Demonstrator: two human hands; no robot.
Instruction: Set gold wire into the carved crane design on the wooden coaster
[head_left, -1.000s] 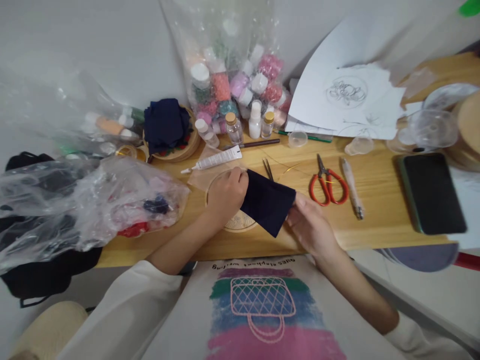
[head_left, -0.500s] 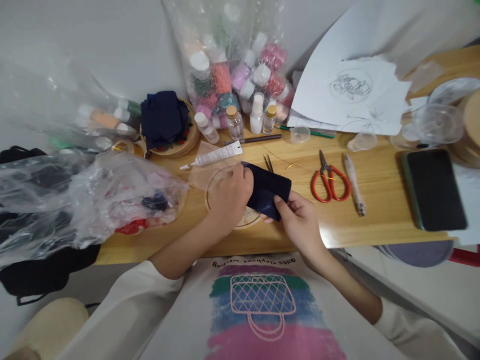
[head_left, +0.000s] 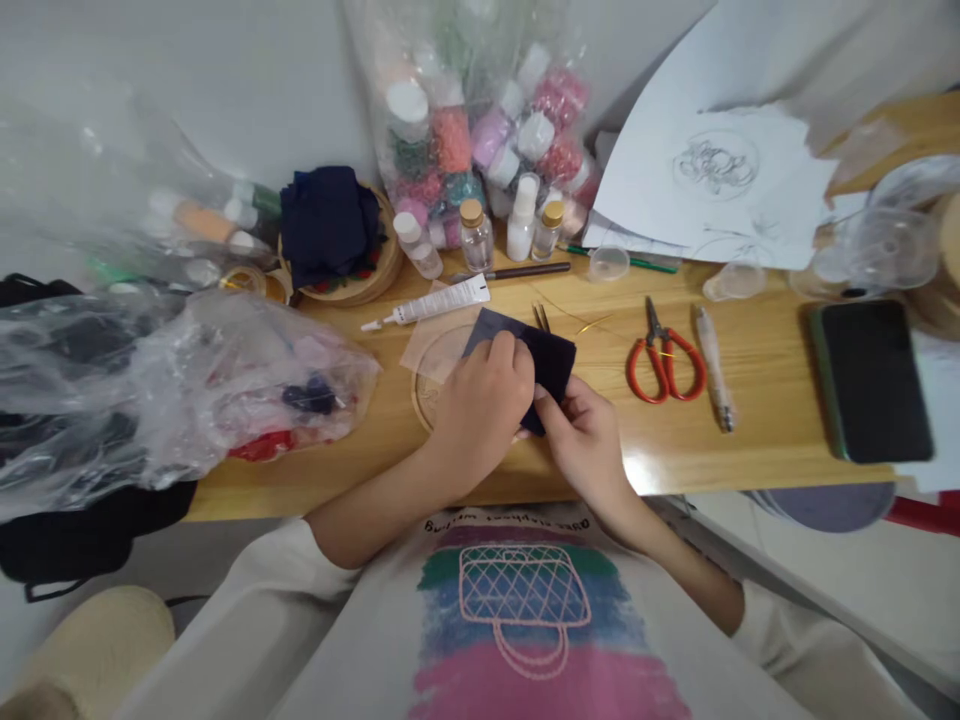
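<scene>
A folded piece of dark navy cloth (head_left: 553,362) is between my two hands above the table. My left hand (head_left: 486,405) lies over its middle, fingers curled down and pressed on it, with one corner showing beyond the knuckles. At the lower right edge, my right hand (head_left: 587,425) pinches the cloth between thumb and fingers. Below my left hand is a round wooden piece (head_left: 426,392), partly covered by the hand and a thin translucent sheet (head_left: 420,345). Tweezer tips (head_left: 541,318) poke out behind the cloth.
Red-handled pliers (head_left: 666,365), a pen (head_left: 714,370) and a phone (head_left: 874,380) lie to the right. Behind are a white tube (head_left: 442,302), small bottles (head_left: 476,238) and bagged jars. More navy cloth (head_left: 330,225) sits on a round box. A plastic bag (head_left: 255,375) fills the left.
My left hand has moved right across the cloth, closer to my right hand. A cloth corner now shows on its far left side. The view has shifted slightly.
</scene>
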